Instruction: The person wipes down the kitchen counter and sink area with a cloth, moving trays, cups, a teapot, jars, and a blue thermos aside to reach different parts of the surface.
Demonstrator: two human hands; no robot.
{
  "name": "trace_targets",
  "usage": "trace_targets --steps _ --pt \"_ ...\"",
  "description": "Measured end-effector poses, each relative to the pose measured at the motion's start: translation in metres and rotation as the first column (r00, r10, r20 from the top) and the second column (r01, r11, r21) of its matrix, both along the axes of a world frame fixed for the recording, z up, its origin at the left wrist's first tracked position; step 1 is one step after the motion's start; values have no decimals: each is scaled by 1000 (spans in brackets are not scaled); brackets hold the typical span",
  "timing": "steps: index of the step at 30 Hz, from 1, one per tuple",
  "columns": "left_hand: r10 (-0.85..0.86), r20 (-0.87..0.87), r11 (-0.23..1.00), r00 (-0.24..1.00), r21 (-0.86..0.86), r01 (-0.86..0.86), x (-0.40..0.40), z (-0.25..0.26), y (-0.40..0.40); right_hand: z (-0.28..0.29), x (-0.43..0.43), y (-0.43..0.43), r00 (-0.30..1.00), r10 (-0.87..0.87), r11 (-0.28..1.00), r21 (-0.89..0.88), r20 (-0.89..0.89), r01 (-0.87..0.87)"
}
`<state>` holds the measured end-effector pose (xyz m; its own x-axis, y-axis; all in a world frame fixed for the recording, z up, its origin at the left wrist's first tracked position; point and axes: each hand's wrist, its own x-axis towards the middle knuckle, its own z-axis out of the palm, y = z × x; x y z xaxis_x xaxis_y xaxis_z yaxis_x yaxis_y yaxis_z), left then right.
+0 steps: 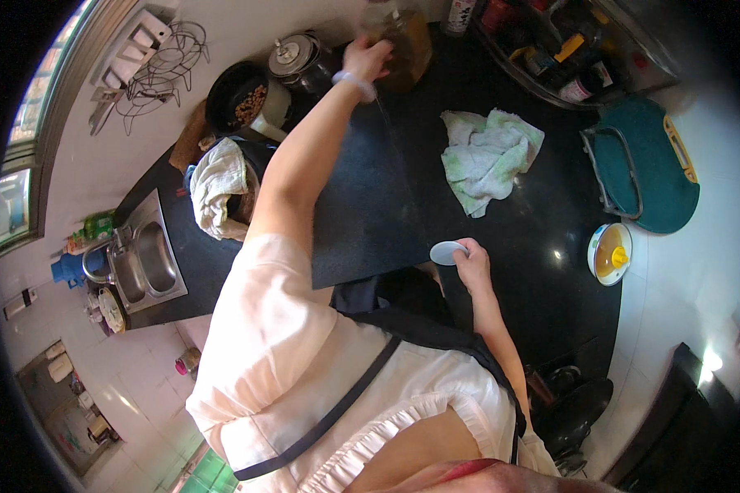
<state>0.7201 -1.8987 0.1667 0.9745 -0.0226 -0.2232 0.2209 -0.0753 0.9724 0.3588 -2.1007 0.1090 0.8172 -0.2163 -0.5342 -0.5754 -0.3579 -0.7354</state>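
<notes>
My right hand (473, 262) holds a small white cup or bowl (448, 252) by its rim, above the front edge of the dark countertop (370, 185). With the arm stretched far across the counter, my left hand (368, 60) is at the side of a large jar (410, 55) of amber-brown content near the wall. The fingers are blurred there, and I cannot tell whether they grip the jar. A pale band circles that wrist. Between the jar and my right hand lies a crumpled white-and-green cloth (490, 157).
Left of my arm stand a lidded metal pot (293, 55), a pan (251, 105) with brown pieces, and a cloth-draped pot (219, 188). Farther left is a steel sink (151, 259). On the right are a green cutting board (660, 160), a yellow-knobbed lid (610, 254) and a condiment rack (567, 55).
</notes>
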Motion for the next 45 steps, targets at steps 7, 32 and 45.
trace_targets --steps 7,32,45 --pt "106 35 991 994 83 -109 -132 18 65 -9 1 -12 999 -17 998 -58 39 19" --pt "-898 -136 21 419 937 348 -164 -42 -170 -35 -12 -9 967 145 937 -342 212 -65" --pt "124 47 261 991 962 -78 63 -91 -92 -45 -11 -27 885 166 927 -374 436 11"
